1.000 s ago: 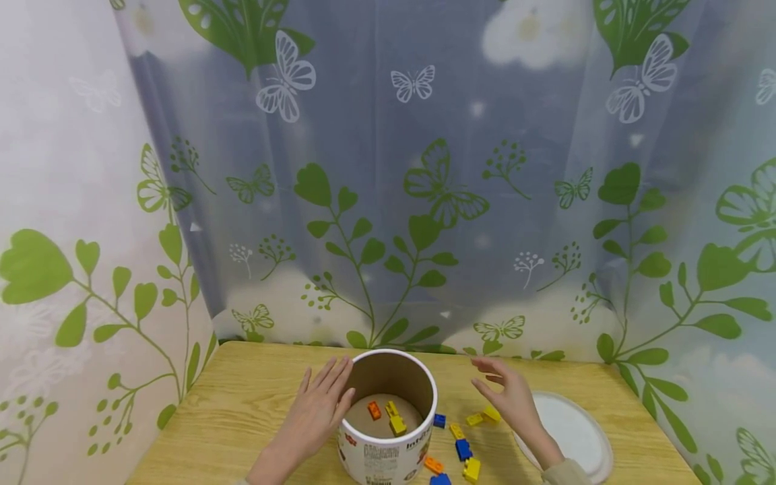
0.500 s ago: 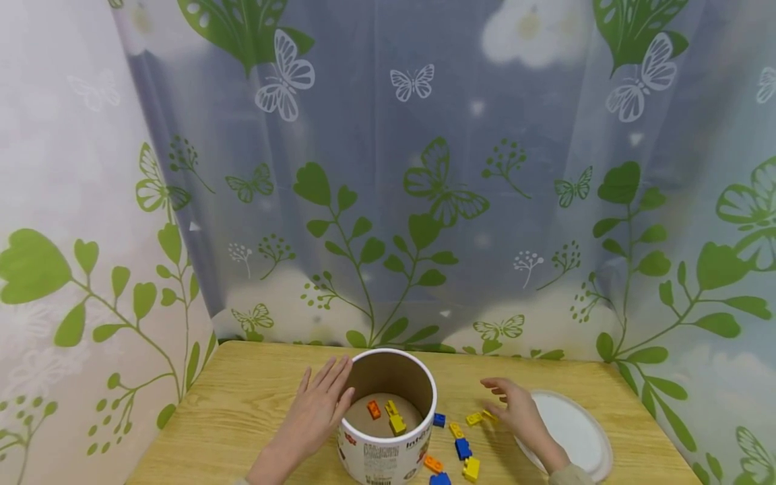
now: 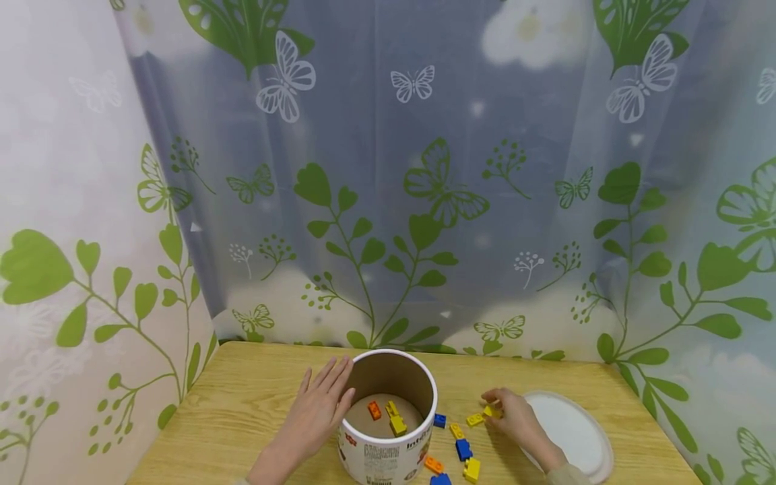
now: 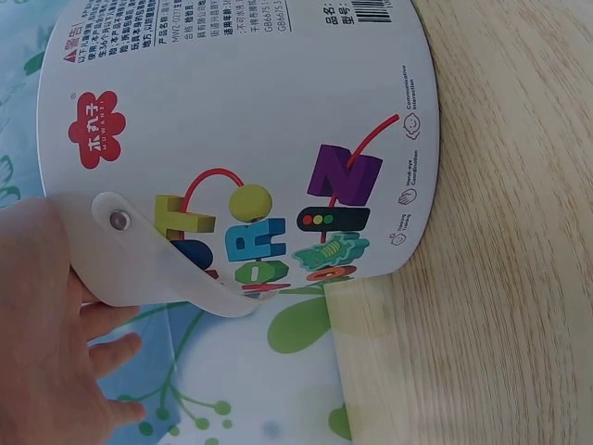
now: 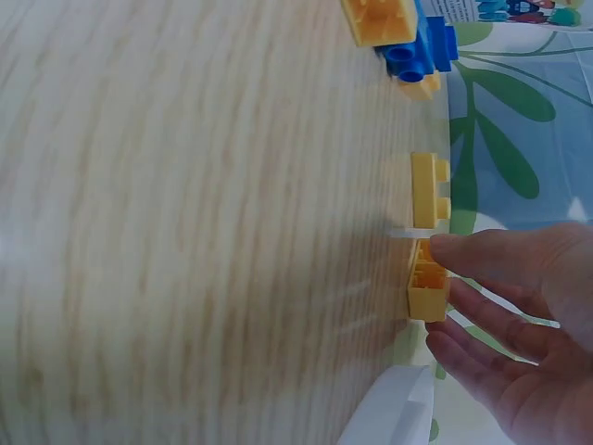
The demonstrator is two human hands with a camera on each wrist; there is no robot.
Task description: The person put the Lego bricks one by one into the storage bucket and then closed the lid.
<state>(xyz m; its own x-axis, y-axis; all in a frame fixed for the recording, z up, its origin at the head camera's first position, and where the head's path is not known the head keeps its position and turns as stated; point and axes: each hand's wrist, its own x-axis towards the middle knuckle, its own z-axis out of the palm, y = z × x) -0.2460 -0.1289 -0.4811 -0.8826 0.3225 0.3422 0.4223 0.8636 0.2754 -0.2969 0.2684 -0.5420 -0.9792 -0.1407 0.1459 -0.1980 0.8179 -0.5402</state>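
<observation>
My left hand [image 3: 310,412] rests with straight fingers against the left rim of a white round bucket [image 3: 382,457]. In the left wrist view, its plastic handle [image 4: 176,269] hangs along the printed wall. An orange toy brick [image 3: 374,409] and yellow bricks [image 3: 397,425] lie on the bucket's floor. To the right, my right hand [image 3: 520,424] is down at the table, thumb and fingers round the ends of a yellow toy brick [image 5: 428,302]. Just beside that one lies another yellow brick [image 5: 423,190].
Between bucket and right hand, several loose bricks are scattered, among them a blue one [image 3: 463,449], a yellow one [image 3: 471,469] and an orange one [image 3: 433,464]. A round white lid [image 3: 572,431] lies right of my right hand. A patterned curtain [image 3: 376,202] hangs behind the wooden table [image 3: 254,377].
My right hand has come down from above the table onto the yellow brick, its fingers closing round it. The left hand and bucket have stayed still.
</observation>
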